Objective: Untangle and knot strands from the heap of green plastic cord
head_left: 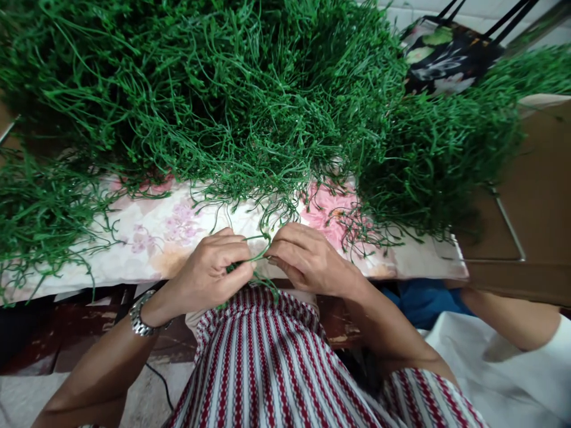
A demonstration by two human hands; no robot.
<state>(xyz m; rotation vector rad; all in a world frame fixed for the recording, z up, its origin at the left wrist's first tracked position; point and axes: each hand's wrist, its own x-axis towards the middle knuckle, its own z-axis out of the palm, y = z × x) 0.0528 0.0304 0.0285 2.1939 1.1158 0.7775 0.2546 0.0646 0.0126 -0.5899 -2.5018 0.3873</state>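
Observation:
Close to the front edge of the table, my left hand (223,264) is closed round thin green stems (259,257), with some ends hanging below it. My right hand (307,257) pinches the other end of the same stems, a short gap away from the left. Its fingertips are partly hidden. Beyond both hands a large heap of green stems (223,95) with small knobby tips covers most of the floral tablecloth (178,229). Loose stems reach down towards my fingers.
A smaller pile of stems (44,214) lies at the left. A black floral bag (450,56) stands at the back right. At the right is a brown cardboard box (544,196). Another person's arm (513,318) shows at the lower right, below the table edge.

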